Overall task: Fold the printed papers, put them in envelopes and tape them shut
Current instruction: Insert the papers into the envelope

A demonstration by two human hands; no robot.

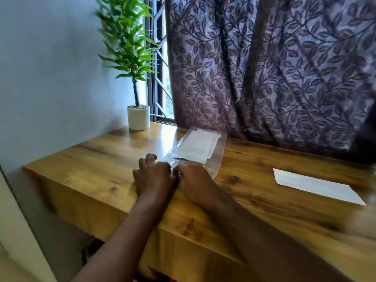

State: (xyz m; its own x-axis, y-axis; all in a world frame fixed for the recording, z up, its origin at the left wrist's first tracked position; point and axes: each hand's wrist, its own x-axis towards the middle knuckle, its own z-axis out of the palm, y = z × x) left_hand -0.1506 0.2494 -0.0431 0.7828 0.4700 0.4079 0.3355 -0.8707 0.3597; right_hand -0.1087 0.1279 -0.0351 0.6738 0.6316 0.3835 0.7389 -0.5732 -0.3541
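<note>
A clear plastic bag (216, 159) with several white envelopes (198, 147) inside lies on the wooden table (105, 163), running away from me toward the curtain. Both hands meet at its near end. My left hand (153, 176) has its fingers curled at the bag's near-left corner and appears to grip the plastic. My right hand (193, 182) lies over the bag's near edge, fingers bent down onto it; the fingertips are hidden, so the grip is unclear. A white sheet of paper (317, 186) lies flat at the right side of the table.
A potted green plant in a white pot (138, 118) stands at the table's far left corner by the window. A dark leaf-patterned curtain (274, 68) hangs behind the table. The table's left edge drops to the floor.
</note>
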